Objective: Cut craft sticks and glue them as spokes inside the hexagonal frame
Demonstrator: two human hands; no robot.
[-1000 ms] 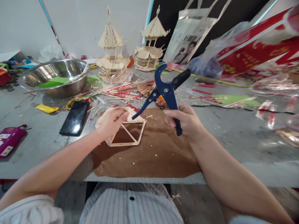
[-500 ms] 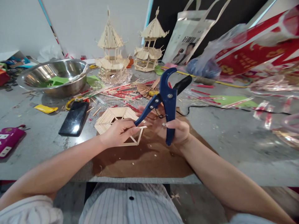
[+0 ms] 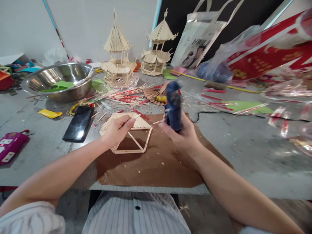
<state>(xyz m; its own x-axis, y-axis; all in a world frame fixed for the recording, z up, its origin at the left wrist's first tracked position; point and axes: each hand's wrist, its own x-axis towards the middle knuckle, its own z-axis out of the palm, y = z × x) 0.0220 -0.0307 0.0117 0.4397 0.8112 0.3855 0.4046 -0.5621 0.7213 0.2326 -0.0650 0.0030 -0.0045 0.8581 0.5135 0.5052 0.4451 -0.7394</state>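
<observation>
My left hand [image 3: 118,130] is closed in a pinch over the stick frame, and a short wooden stick [image 3: 137,116] pokes out past the thumb. Under it the hexagonal frame of thin wooden sticks [image 3: 142,143] lies flat, its far side covered with rows of sticks and its near side bare. My right hand [image 3: 184,135] grips a blue pipe cutter [image 3: 173,107], blurred and seen end-on, so its jaws cannot be made out. By the right fingertips shows a small pale stick piece [image 3: 157,122]; whether they hold it is unclear.
A brown sheet [image 3: 156,172] with small chips covers the near table. Behind stand two stick pagodas [image 3: 117,45], a metal bowl [image 3: 70,94] and a heap of red-tipped sticks [image 3: 129,96]. A phone [image 3: 78,125] and purple power strip [image 3: 12,146] lie left; a black cable [image 3: 219,112] runs right.
My left hand has come off the blue cutter's handle and shifted slightly left and up with the stick. The cutter has turned from side-on to end-on in my right hand.
</observation>
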